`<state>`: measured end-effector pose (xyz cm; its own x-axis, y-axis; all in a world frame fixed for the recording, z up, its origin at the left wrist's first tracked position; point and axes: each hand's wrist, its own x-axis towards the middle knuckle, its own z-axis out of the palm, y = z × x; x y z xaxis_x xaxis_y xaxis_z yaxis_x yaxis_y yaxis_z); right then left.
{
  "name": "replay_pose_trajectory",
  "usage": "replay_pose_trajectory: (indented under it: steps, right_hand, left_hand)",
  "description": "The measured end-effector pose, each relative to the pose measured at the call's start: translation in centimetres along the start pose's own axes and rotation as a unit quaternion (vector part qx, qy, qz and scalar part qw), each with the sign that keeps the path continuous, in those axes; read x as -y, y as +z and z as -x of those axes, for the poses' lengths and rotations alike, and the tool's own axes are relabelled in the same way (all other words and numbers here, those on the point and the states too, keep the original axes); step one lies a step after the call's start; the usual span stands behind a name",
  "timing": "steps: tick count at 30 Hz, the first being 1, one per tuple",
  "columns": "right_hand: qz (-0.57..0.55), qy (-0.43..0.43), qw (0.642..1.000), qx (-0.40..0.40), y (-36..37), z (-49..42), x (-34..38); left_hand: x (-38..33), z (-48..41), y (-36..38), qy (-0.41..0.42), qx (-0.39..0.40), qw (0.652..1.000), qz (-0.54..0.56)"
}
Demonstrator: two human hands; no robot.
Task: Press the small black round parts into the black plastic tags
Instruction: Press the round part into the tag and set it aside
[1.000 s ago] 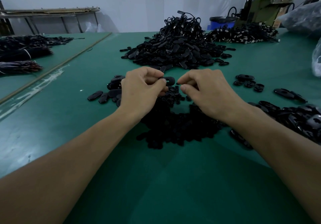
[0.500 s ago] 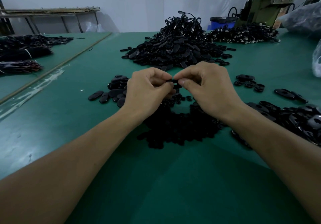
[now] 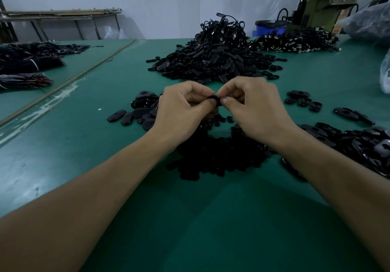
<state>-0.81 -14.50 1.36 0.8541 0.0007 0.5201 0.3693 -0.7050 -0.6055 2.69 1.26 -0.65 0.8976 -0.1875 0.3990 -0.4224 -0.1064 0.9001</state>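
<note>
Pressing both thumbs together above a green worktop [image 3: 190, 219], a person works on a single black plastic tag [image 3: 214, 99], held up between the two hands at the centre of the scene. It sits just above a dark heap of small round parts [image 3: 221, 155] lying on the near side of the hands.

The left hand [image 3: 181, 111] has its fingers [image 3: 195, 90] curled tightly round the tag's left end, thumb on top. The right hand [image 3: 253, 109] pinches the right end between thumb and forefinger, its other fingers tucked in. Only a sliver of the tag shows between the fingertips. The round part meant for it is hidden in the pinch, so it cannot be told whether one is in place.

By the look of the grip, the step in hand is the seating itself: a round part being squeezed into its hole in the tag.

The next move would call for a firm, square press until the part sits flush, with the left hand steadying the tag against twisting. After that comes a release and a reach for fresh stock. Loose tags [image 3: 135, 111] lie just left of the hands, and a wider spread of tags [image 3: 348, 143] lies to the right. Which lot is finished cannot be judged from here.

A tall mound of corded tags [image 3: 213, 60] rises at the far centre of the worktop, and a machine [image 3: 329, 6] stands at the far right.
</note>
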Motion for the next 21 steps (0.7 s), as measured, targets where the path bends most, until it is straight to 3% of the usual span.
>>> replay_pose_trajectory:
  steps: [13,21]
  right_hand:
    - [-0.042,0.042,0.997,-0.048,0.39,0.14,0.32]
    - [-0.046,0.039,0.998,-0.033,0.46,0.22,0.17]
  left_hand:
    - [-0.29,0.09,0.28,-0.033,-0.002,0.998,0.059]
    - [-0.30,0.07,0.22,-0.045,0.000,0.997,0.065]
